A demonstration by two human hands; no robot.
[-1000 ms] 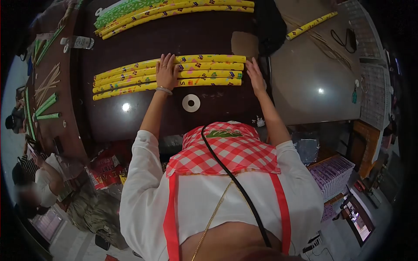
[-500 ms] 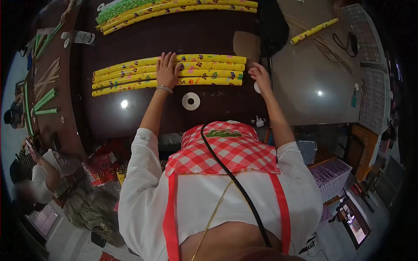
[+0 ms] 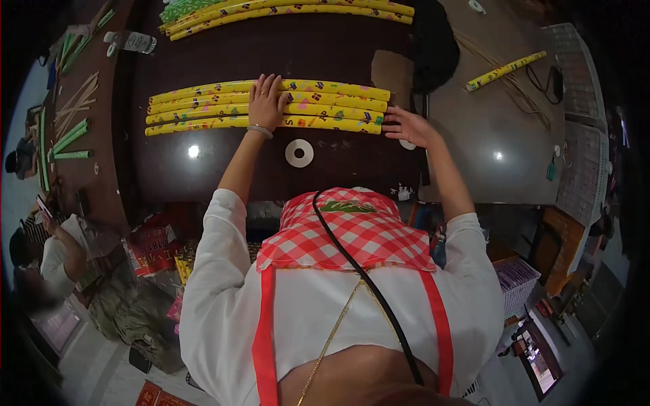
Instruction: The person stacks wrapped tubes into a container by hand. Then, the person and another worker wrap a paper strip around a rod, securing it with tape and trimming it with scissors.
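Several yellow rolls of patterned wrapping paper [image 3: 203,110] lie side by side across the dark table. My left hand [image 3: 268,101] rests flat over them near their middle, fingers stretched upward. At their right ends is my right hand [image 3: 409,126], fingers extended and pointing left, at or touching the end of the lower rolls. A white tape roll [image 3: 298,153] lies flat below the wrapping paper rolls. Another white round item [image 3: 407,145] is partly hidden under my right hand.
More yellow rolls [image 3: 291,9] and green rolls lie at the far edge. A plastic bottle [image 3: 139,42] lies upper left. On the grey table at right are a single yellow roll [image 3: 506,71] and thin strips. A person [image 3: 62,250] is at the left with a phone.
My right hand has moved left and down to the rolls' right ends, its fingers now straighter. My left hand stays on the rolls, and the view has shifted slightly.
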